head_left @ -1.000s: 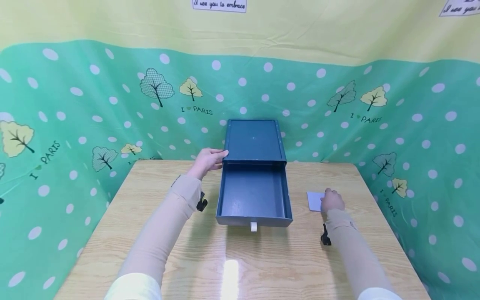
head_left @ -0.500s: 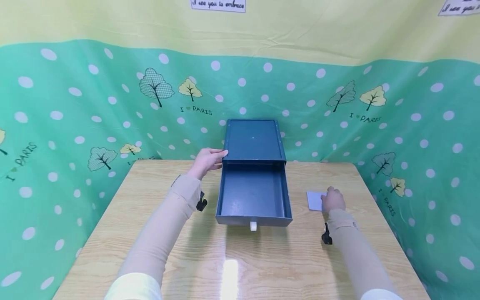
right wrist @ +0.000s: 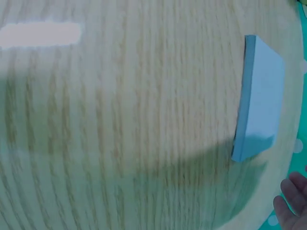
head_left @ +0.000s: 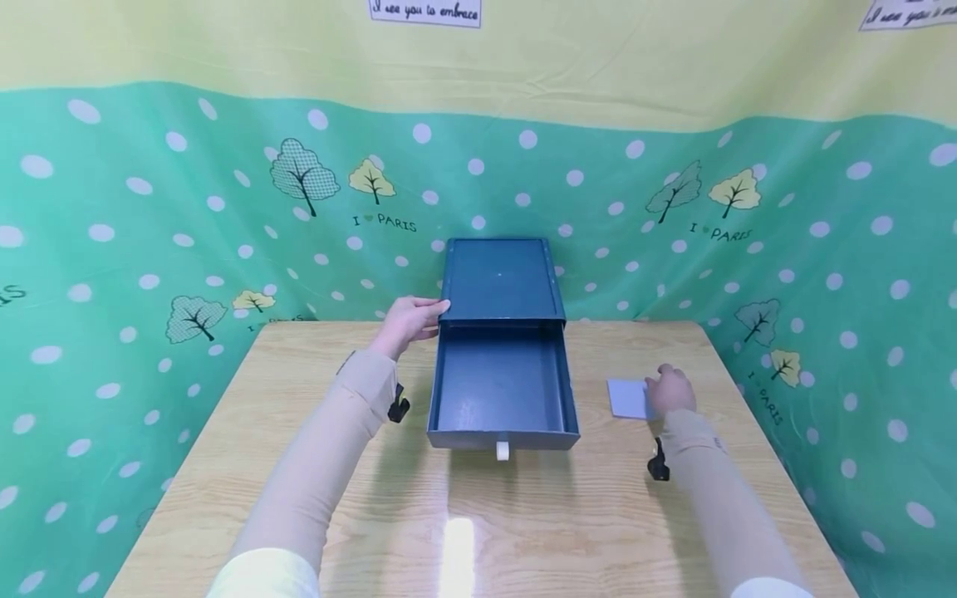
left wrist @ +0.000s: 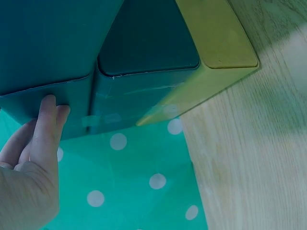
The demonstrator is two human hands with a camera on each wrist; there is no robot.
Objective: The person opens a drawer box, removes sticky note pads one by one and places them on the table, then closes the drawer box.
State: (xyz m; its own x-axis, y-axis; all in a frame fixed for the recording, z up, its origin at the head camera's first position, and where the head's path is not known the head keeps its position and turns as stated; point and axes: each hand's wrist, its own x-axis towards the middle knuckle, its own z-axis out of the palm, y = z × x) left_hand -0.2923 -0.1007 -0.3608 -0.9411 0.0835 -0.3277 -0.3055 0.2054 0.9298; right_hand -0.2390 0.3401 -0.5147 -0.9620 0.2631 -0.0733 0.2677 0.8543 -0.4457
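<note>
My left hand (head_left: 409,322) rests against the left side of a dark blue drawer unit (head_left: 501,278). In the left wrist view, the left hand's fingers (left wrist: 47,120) lie nearly straight on the top unit's wall. The drawer (head_left: 503,438) is pulled out toward me, with a bare inside and a white pull tab (head_left: 503,451) on its front. To the right, a flat light blue block (head_left: 628,399), like a small pad or thin box, lies on the table. My right hand (head_left: 671,390) is beside its right edge; the right wrist view shows its loose fingers (right wrist: 291,195) apart from the block.
Below the top unit, the left wrist view shows another teal unit (left wrist: 148,43) and a yellow one (left wrist: 218,36). All stand on a wooden table (head_left: 359,515). A green dotted cloth (head_left: 404,274) hangs behind and along both sides.
My right hand has shifted slightly to the right and away from me, so more of the light blue block shows. The left hand stays on the unit. The head view has turned a little.
</note>
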